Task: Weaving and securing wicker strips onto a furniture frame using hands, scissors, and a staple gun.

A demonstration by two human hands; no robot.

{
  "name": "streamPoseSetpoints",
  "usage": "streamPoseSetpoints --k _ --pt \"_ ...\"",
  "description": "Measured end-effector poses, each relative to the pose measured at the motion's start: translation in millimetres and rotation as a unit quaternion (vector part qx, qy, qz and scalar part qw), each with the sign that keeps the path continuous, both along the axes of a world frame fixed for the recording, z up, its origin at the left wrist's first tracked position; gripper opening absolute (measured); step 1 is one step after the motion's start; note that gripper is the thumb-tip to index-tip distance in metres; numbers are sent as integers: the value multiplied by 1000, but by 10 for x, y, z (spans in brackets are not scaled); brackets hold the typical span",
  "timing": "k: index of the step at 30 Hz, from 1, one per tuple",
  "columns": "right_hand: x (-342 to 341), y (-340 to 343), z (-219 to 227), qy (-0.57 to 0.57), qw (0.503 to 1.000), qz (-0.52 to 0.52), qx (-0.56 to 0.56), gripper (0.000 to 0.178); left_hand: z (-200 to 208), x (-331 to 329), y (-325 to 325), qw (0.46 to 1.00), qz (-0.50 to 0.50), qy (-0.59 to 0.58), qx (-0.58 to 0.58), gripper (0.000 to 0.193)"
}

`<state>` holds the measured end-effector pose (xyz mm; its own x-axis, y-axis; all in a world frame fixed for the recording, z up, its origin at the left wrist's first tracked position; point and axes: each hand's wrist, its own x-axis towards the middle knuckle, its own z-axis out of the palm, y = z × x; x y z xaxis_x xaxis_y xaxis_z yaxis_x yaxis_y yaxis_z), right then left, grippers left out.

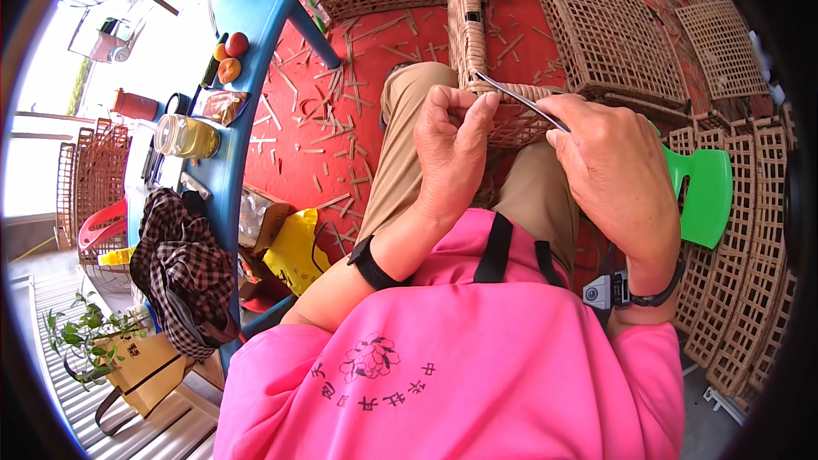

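A woven wicker piece (466,25) with a wrapped edge stands between my knees, its lower part partly hidden behind my hands. My left hand (453,149) is closed in a pinch beside the wrapped corner, thumb against forefinger. Whatever those fingertips hold is too small to make out. From the other side, my right hand (618,170) grips a thin, pointed metal tool (524,103). Its dark tip reaches toward the corner of the wicker, close to my left fingertips. The tool's rear end is hidden inside my right hand.
At left, a blue table (256,43) bears fruit (228,70), a glass jar (186,136) and a checked cloth (183,264). Cut strips (345,149) litter the red floor. Wicker panels (609,30) lie ahead and at right, near a green chair (707,196). A yellow bag (296,251) sits below the table.
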<state>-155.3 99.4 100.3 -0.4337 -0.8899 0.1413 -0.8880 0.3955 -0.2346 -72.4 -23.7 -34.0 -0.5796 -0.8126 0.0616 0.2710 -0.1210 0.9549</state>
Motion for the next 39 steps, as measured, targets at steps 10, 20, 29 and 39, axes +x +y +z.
streamPoseSetpoints --k 10,20,29,39 --pt "-53 -22 44 -25 1000 5 6 16 55 78 -203 994 -88 11 59 18" --pt "-67 -37 55 -29 999 14 -8 17 133 115 -238 926 51 -103 -359 24" --pt "-58 -29 47 -36 999 7 12 20 134 125 -225 906 60 -129 -399 28" --pt "125 65 -200 -4 999 -14 -35 17 126 129 -332 900 32 -118 -419 26"
